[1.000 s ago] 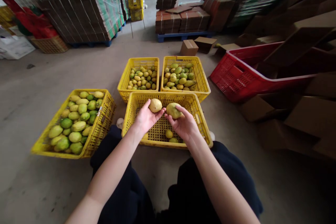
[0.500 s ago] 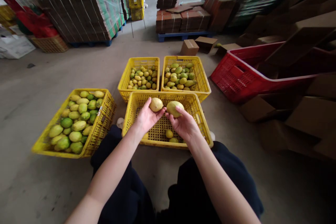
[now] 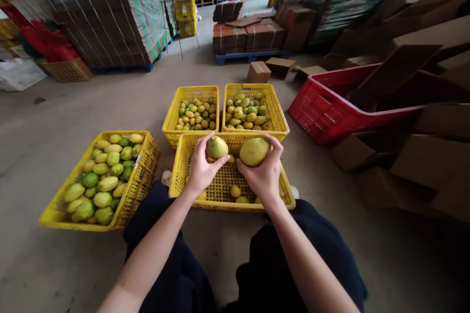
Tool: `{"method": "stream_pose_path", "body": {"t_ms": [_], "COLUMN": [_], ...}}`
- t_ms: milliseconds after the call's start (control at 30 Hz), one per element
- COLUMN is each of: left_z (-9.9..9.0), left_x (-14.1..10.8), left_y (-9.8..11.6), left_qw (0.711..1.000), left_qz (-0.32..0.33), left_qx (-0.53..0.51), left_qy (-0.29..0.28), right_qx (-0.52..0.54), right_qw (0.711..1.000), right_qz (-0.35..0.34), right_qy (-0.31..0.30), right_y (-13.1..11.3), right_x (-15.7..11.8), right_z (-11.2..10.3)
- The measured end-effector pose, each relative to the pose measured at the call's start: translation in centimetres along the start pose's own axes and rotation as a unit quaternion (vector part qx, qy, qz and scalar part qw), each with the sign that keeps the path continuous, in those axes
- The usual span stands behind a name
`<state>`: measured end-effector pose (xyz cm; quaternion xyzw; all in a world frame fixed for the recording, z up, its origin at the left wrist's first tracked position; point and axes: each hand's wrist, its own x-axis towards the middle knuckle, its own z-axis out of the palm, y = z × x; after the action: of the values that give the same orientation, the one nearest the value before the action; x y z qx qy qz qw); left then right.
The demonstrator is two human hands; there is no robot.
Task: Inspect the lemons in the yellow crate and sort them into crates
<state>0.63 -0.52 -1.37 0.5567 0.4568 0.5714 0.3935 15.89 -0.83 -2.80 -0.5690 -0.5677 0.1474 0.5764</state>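
My left hand (image 3: 202, 164) is closed round a yellow-green lemon (image 3: 217, 147), its narrower end pointing up. In my right hand (image 3: 265, 172), a larger pale yellow lemon (image 3: 254, 152) is gripped between thumb and fingers. Both fruits are held apart, side by side, above the near yellow crate (image 3: 216, 204). A few lemons (image 3: 235, 191) lie on that crate's perforated bottom, mostly along its near side; my hands hide part of the inside.
Left of my legs stands a tilted-looking yellow crate (image 3: 141, 181) full of larger lemons. Two yellow crates (image 3: 171, 122) (image 3: 281, 117) with lemons adjoin the near crate's far side. A red crate (image 3: 312, 102) and cardboard boxes (image 3: 433, 166) are at right; stacked cardboard (image 3: 249, 39) sits behind.
My hands have moved apart and turned, with their backs now showing more. Each still holds a lemon, and the fruits are tipped to another side. The view has shifted slightly.
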Motion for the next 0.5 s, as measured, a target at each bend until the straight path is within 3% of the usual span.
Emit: {"method": "stream_pose_path", "body": {"t_ms": [100,200,333,500], "left_z": [0.0,0.3,0.6,0.7], "left_x": [-0.3,-0.5,-0.6,-0.7], "left_y": [1.0,1.6,1.6,1.2], "left_qw": [0.998,0.999,0.997,0.996], "left_qz": [0.043,0.04,0.042,0.049], "left_qx": [0.046,0.025,0.023,0.015], "left_qy": [-0.007,-0.024,-0.067,-0.069], "right_qx": [-0.032,-0.04,-0.059,-0.08], "right_qw": [0.998,0.995,0.985,0.975], "right_qz": [-0.05,-0.087,-0.159,-0.208], "right_qy": [0.021,0.015,-0.011,-0.003], "right_y": [0.0,0.4,1.0,1.0], "right_x": [-0.4,-0.6,-0.4,-0.1], "right_z": [0.0,0.2,0.1,-0.1]}}
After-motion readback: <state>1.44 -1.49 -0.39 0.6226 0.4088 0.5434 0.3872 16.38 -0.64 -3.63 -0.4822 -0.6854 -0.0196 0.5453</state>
